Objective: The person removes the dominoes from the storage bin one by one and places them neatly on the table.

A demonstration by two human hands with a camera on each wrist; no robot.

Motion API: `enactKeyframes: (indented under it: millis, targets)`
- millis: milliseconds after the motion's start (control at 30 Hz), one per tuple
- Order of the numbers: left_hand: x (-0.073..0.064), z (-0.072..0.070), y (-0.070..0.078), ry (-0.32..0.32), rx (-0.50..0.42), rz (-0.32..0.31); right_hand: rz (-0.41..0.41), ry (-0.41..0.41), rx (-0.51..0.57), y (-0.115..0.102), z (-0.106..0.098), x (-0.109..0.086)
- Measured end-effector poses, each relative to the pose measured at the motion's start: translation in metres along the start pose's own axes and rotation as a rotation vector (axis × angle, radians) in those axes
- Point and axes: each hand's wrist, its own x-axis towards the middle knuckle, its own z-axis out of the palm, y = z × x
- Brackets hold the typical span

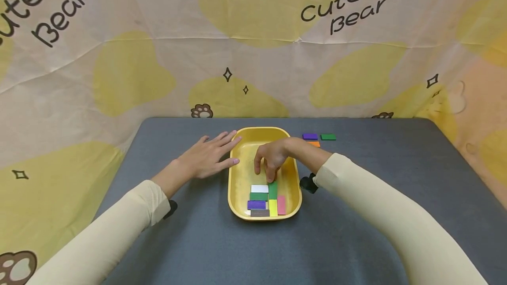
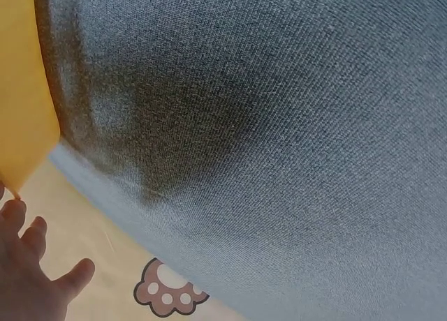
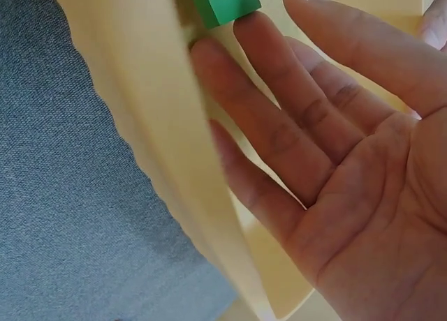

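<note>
Bare floor in our yellow tray [image 1: 244, 151] lies beyond the near-end blocks [image 1: 259, 205]. Our left hand [image 1: 209, 155] spreads its fingers at the left rim, holding nothing; our right hand [image 1: 274, 155], loosely bent, touches a green block [image 1: 273, 191] without gripping. Purple, green and orange blocks [image 1: 310, 136] lie past the right rim.

One tray [image 1: 244, 168], ten blocks [image 1: 273, 191], two hands [image 1: 211, 156]

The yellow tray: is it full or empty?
Partly filled: in the head view, coloured blocks lie in the near end of the tray, while much of its far part shows bare.
</note>
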Motion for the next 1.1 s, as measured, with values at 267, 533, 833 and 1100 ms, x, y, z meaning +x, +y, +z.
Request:
enactKeyframes:
  millis: [267, 533, 833, 1100]
  targets:
    - [0.0001, -0.0005, 0.0016, -0.005, -0.008, -0.006, -0.008, -0.041, -0.064, -0.0059, 0.0008, 0.0009]
    - [-0.0002, -0.0011, 0.0018, -0.001, -0.005, 0.0, -0.026, -0.047, -0.1, -0.0056, 0.0043, 0.0033]
    - [-0.0007, -0.0007, 0.0013, 0.002, 0.004, 0.003, -0.035, -0.066, -0.128, -0.009, 0.0064, 0.0023]
    - [-0.0014, -0.0011, 0.0009, 0.003, 0.001, 0.004, -0.073, -0.029, -0.121, -0.0078, 0.0035, -0.0039]
